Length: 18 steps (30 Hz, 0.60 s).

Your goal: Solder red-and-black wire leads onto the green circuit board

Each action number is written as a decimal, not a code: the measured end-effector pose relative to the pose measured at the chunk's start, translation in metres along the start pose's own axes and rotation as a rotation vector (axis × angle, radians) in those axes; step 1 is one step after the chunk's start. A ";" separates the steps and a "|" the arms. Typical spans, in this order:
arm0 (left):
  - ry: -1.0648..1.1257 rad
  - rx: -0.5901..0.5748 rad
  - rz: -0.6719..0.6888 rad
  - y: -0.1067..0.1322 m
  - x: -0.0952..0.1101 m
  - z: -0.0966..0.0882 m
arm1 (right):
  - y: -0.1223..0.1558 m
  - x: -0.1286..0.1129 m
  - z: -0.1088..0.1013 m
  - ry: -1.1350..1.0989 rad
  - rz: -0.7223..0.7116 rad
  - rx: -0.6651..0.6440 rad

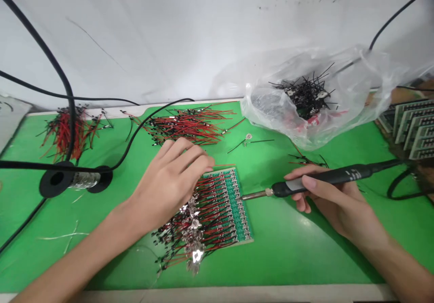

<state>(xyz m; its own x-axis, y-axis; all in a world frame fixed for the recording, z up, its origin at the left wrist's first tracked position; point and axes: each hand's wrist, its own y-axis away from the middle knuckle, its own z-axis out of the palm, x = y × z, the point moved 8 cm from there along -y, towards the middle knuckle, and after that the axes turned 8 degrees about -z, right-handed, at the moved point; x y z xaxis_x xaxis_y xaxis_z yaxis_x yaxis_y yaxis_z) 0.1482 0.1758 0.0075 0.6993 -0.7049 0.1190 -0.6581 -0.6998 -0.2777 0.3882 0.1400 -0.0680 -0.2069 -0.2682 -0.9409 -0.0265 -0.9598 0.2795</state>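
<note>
My right hand (327, 199) is shut around a black soldering iron (325, 180), whose metal tip (254, 195) stops just off the right edge of a green circuit board (242, 208). Many red and black wires (206, 217) fan out from that board toward the lower left, ending in a bunch of small metal-and-clear parts (193, 235). My left hand (171, 181) lies flat over the board's upper left end and the wires, fingers slightly spread. It hides part of the board.
A green mat (288, 249) covers the bench. Loose red-and-black wires lie in piles (190, 124) behind my hands. A plastic bag (315, 102) holds black-wired parts. A solder spool (81, 180) sits left, under black cables. Stacked circuit boards (412, 129) stand at far right.
</note>
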 end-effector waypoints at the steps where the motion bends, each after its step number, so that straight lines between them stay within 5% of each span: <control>1: 0.008 0.009 0.015 0.004 0.002 -0.002 | -0.002 0.002 0.000 -0.008 -0.007 -0.010; 12: 0.009 -0.012 -0.005 0.031 0.017 0.013 | -0.017 0.002 -0.006 0.036 -0.080 -0.037; 18: -0.003 0.078 0.032 0.036 0.018 0.007 | -0.020 0.001 -0.004 0.053 -0.098 -0.031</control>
<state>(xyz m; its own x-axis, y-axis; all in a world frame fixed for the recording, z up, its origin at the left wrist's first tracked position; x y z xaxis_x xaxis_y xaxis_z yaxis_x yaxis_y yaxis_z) 0.1393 0.1391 -0.0071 0.6788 -0.7266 0.1064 -0.6569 -0.6655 -0.3545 0.3922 0.1587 -0.0758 -0.1531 -0.1761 -0.9724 -0.0138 -0.9835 0.1803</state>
